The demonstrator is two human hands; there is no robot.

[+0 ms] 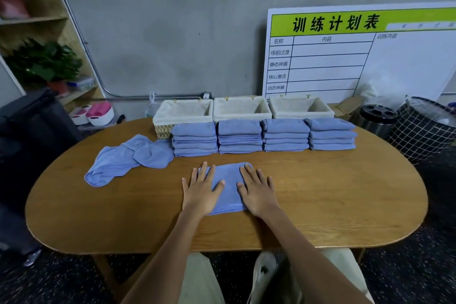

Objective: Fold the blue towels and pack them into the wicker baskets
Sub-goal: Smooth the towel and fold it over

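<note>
My left hand (pixel 201 189) and right hand (pixel 256 190) both lie flat, fingers straight and spread, pressing on the folded blue towel (pixel 228 190) in front of me on the wooden table (pixel 333 200). The towel's long axis runs from 6 to 12 o'clock, its stitched hem at the 6 o'clock end nearest me and the far edge pointing toward the stacks. My left hand covers its 9 o'clock side, my right its 3 o'clock side, with a bare strip of cloth between my thumbs. At 12 o'clock, a row of four stacks of folded towels (pixel 264 136) stands side by side, touching or nearly so, directly between my towel and the three lined wicker baskets (pixel 241 108) behind them at the table's far edge. At about 10 o'clock an unfolded blue towel (pixel 128 159) lies crumpled, its upper end touching the leftmost stack. Beyond the baskets a white board (pixel 357 54) with a green header leans on the wall; at 2 o'clock, off the table, stand a metal bin (pixel 376 118) and a grid-patterned hamper (pixel 424 131).
</note>
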